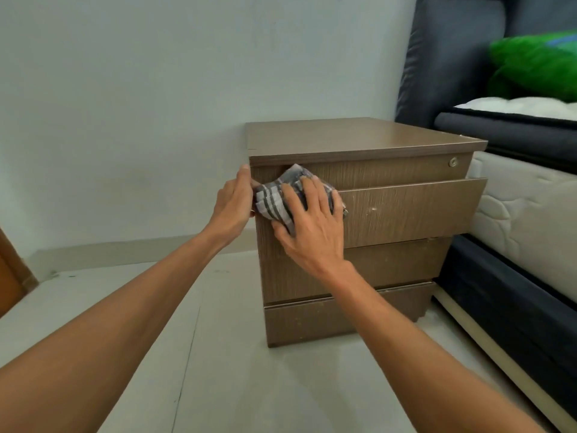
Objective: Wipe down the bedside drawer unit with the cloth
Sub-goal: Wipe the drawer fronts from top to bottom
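On upper-left front of drawer unit: bunched checked cloth, pressed flat under right hand, fingers spread, not clenched. Left hand fingers curled round unit's left front edge. Unit on floor, bed just right.

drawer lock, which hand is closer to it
Right. The right hand presses the cloth on the drawer unit front, down-left of the lock; the left hand grips the unit's left edge, farther off.

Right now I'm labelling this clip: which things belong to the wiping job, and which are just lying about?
Job: drawer unit, cloth, right hand pressing the cloth to it, left hand holding its left edge.
Lying about: mattress, green pillow, headboard.
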